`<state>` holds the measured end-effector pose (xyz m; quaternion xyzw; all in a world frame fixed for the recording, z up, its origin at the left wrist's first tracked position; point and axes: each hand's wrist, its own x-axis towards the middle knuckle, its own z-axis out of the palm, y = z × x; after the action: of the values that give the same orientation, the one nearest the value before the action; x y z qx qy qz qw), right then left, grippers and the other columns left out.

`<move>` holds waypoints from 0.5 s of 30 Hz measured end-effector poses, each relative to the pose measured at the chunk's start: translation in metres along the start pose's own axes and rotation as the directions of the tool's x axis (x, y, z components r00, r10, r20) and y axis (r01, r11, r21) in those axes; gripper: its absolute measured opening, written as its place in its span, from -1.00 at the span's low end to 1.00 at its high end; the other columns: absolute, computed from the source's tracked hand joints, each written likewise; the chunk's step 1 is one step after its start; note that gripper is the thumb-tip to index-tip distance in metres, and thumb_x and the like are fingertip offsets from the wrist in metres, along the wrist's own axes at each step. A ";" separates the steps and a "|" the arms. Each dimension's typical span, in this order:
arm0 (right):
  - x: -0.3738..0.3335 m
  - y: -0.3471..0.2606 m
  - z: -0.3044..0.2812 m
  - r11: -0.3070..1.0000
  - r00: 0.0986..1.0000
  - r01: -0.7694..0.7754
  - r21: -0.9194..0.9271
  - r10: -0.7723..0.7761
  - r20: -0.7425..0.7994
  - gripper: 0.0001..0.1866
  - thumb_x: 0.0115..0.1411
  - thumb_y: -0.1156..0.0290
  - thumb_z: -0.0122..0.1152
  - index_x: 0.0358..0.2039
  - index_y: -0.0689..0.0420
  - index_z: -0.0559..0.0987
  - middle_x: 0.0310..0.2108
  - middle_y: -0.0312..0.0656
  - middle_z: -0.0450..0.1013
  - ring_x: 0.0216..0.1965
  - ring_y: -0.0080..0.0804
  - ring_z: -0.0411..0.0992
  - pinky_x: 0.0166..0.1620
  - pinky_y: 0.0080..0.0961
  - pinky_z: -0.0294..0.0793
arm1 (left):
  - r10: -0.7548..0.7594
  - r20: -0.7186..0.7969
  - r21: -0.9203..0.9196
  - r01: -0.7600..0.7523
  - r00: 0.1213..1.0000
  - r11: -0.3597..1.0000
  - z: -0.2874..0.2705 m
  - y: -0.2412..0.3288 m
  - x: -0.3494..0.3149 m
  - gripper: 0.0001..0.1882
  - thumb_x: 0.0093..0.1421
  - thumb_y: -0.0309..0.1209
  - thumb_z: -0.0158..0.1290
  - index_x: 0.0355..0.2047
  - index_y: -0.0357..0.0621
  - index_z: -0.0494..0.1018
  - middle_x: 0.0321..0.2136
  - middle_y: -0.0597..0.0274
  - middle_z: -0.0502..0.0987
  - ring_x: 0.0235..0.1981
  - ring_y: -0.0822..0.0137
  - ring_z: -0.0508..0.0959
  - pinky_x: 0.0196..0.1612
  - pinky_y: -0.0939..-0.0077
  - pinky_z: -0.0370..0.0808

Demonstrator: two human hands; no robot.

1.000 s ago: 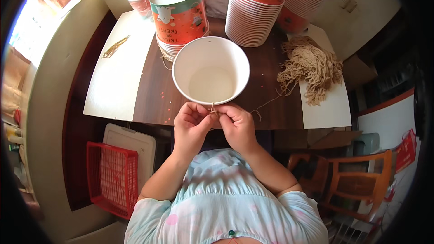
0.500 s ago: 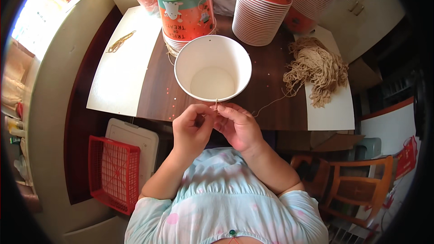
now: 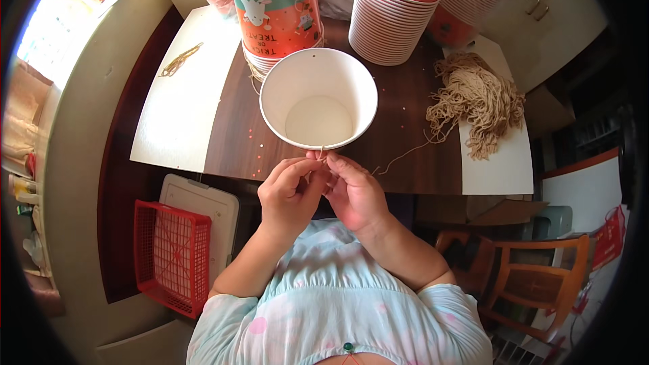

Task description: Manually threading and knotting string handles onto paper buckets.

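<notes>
A white paper bucket (image 3: 319, 105) stands upright before me, its mouth tilted toward my view and a small hole in its far wall. At its near rim a thin beige string (image 3: 323, 151) comes through. My left hand (image 3: 289, 186) is closed, thumb and forefinger pinching the string. Close against it, my right hand (image 3: 355, 186) also pinches the string with thumb and fingertips. The string's tail (image 3: 405, 153) runs right toward a heap of beige strings (image 3: 478, 105). The exact loop or knot between the fingertips is too small to make out.
Behind the bucket stands an upturned orange-and-green printed bucket (image 3: 277, 17) on others. A stack of nested buckets (image 3: 389, 27) is at the back right. Several strings (image 3: 181, 59) lie on the left white board (image 3: 182, 115). A red basket (image 3: 172, 257) and wooden chair (image 3: 534, 277) flank me.
Both hands have shifted slightly up toward the bucket's rim, fingertips closer together on the string. The bucket looks tilted a little more toward me.
</notes>
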<state>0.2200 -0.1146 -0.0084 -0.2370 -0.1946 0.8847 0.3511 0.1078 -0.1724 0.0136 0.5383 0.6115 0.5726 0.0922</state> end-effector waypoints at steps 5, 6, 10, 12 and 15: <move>0.000 -0.003 0.003 1.000 1.000 0.010 -0.004 -0.010 0.001 -0.74 0.30 0.30 0.01 -0.11 0.13 0.55 -0.13 -0.27 0.50 -0.17 -0.55 0.42 -0.08 -0.53 0.35 | 0.035 -0.013 0.019 -0.035 0.999 0.999 0.004 0.000 0.002 -0.82 -0.01 -0.63 0.21 -0.34 -0.26 0.53 -0.38 0.14 0.56 -0.57 0.50 0.51 -0.55 0.67 0.46; -0.001 -0.002 0.004 1.000 1.000 0.025 -0.008 -0.025 0.013 -0.76 0.29 0.29 0.04 -0.13 0.09 0.56 -0.18 -0.32 0.51 -0.21 -0.61 0.42 -0.09 -0.54 0.32 | 0.036 -0.008 0.043 -0.036 0.999 0.998 0.003 0.002 0.002 -0.81 -0.01 -0.62 0.22 -0.34 -0.26 0.53 -0.37 0.14 0.56 -0.58 0.50 0.51 -0.55 0.67 0.46; -0.003 0.002 0.007 1.000 1.000 0.021 -0.006 -0.021 -0.005 -0.75 0.30 0.28 0.04 -0.12 0.10 0.56 -0.19 -0.34 0.51 -0.22 -0.63 0.41 -0.12 -0.57 0.33 | 0.091 -0.063 0.065 -0.087 0.994 0.994 0.009 -0.001 0.004 -0.85 -0.02 -0.63 0.21 -0.38 -0.28 0.54 -0.40 0.19 0.56 -0.60 0.61 0.44 -0.58 0.74 0.36; -0.002 0.003 0.005 1.000 1.000 0.018 0.021 -0.018 0.014 -0.75 0.30 0.30 0.03 -0.11 0.12 0.55 -0.21 -0.35 0.50 -0.23 -0.62 0.42 -0.13 -0.59 0.35 | 0.097 -0.063 0.075 -0.092 0.993 0.993 0.011 -0.003 0.004 -0.85 -0.03 -0.63 0.21 -0.40 -0.28 0.52 -0.39 0.18 0.55 -0.62 0.60 0.43 -0.59 0.73 0.36; -0.002 0.004 0.008 0.999 0.998 0.018 0.035 -0.016 -0.059 -0.78 0.27 0.35 0.03 -0.15 0.13 0.55 -0.25 -0.36 0.49 -0.24 -0.61 0.43 -0.15 -0.58 0.36 | 0.027 -0.031 0.045 -0.026 0.999 0.999 0.012 -0.004 0.005 -0.87 -0.05 -0.63 0.21 -0.46 -0.29 0.48 -0.41 0.22 0.52 -0.62 0.61 0.41 -0.57 0.74 0.35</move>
<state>0.2150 -0.1199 -0.0037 -0.2551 -0.1703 0.8776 0.3684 0.1130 -0.1607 0.0091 0.5391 0.6183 0.5685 0.0628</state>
